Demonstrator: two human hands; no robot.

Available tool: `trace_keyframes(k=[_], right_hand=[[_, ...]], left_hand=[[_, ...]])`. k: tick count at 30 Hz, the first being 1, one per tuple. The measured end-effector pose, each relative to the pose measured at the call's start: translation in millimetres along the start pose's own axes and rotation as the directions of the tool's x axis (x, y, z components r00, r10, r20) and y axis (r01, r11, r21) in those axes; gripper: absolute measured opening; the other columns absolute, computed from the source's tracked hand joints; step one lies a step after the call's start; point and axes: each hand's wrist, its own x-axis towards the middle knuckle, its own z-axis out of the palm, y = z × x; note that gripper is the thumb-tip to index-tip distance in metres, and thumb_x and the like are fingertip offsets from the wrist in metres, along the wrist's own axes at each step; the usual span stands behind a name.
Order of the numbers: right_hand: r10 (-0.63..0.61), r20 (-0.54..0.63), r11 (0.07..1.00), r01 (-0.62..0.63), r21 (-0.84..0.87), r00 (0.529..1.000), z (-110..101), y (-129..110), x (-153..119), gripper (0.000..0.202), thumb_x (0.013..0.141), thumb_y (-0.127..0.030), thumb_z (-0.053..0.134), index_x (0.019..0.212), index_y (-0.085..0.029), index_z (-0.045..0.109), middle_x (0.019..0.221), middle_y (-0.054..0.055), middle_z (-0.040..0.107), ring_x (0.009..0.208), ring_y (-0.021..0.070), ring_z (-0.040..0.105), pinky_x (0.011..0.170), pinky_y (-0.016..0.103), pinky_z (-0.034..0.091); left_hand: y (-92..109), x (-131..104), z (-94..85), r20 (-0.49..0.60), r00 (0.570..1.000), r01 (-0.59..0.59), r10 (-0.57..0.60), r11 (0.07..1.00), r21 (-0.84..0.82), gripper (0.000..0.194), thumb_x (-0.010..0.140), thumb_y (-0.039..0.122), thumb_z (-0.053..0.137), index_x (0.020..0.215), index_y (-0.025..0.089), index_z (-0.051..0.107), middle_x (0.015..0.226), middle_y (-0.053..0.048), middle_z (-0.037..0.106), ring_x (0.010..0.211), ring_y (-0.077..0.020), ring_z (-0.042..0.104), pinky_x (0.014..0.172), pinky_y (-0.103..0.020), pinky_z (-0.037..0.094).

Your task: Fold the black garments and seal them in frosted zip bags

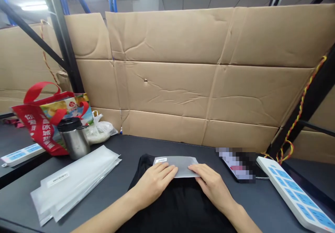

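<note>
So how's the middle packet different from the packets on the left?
The middle packet rests on black cloth; the left packets lie on the table. The left hand and right hand touch the middle packet; neither touches the left packets. Both look cloudy, with a white label.

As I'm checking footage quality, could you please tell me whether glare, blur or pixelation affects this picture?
Head view: the ceiling lights burn out to white, top left; head view: blocky pixelation masks much of the phone; head view: the left hand and right hand look fairly sharp, without obvious motion blur.
</note>
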Motion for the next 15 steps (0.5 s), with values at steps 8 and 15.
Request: trace_keyframes(k=[8,15], right_hand=[[-0.014,-0.024,0.994,0.012,-0.108,1.000,-6.8,-12.4,7.8,0.034,0.089,-0.027,0.057,0.122,-0.021,0.053,0.120,0.009,0.062,0.116,0.0270,0.054,0.096,0.046,0.047],[-0.347,-0.030,0.925,0.337,-0.178,0.937,14.0,-75.8,40.2,0.024,0.091,-0.012,0.052,0.114,-0.015,0.059,0.096,0.006,0.069,0.092,0.0194,0.060,0.091,0.038,0.046]], left_hand=[[-20.4,-38.2,-10.1,-0.071,0.954,0.254,-0.292,0.911,-0.324,0.025,0.092,0.008,0.040,0.106,0.021,0.057,0.107,-0.005,0.069,0.100,-0.0175,0.064,0.086,-0.031,0.054],[-2.4,-16.8,-11.0,-0.152,0.964,0.160,-0.218,0.933,-0.324,0.015,0.093,0.011,0.047,0.099,0.018,0.058,0.100,-0.006,0.070,0.094,-0.0177,0.065,0.086,-0.032,0.053]])
